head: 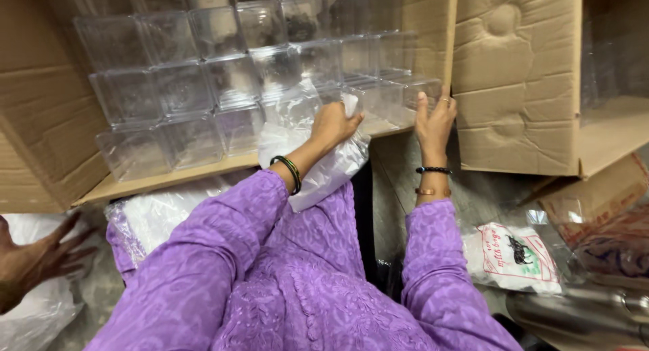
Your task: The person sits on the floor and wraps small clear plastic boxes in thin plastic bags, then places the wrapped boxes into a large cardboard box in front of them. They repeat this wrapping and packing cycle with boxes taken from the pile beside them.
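Observation:
A cardboard box (40,121) lies on its side in front of me, filled with stacked rows of clear square plastic containers (182,87). My left hand (332,123) is closed on a crumpled clear plastic bag (324,172), held against the front of the lower containers. My right hand (433,124) lies flat with its fingers on the right edge of the box's lower flap (203,170), beside the last container. Both arms wear purple sleeves and bangles at the wrists.
A second cardboard box (520,87) stands on the right, touching the first. Below it lie a printed white plastic packet (517,256) and a shiny metal vessel (581,314). Another person's hand (34,260) reaches in at the left edge over white plastic bags (159,216).

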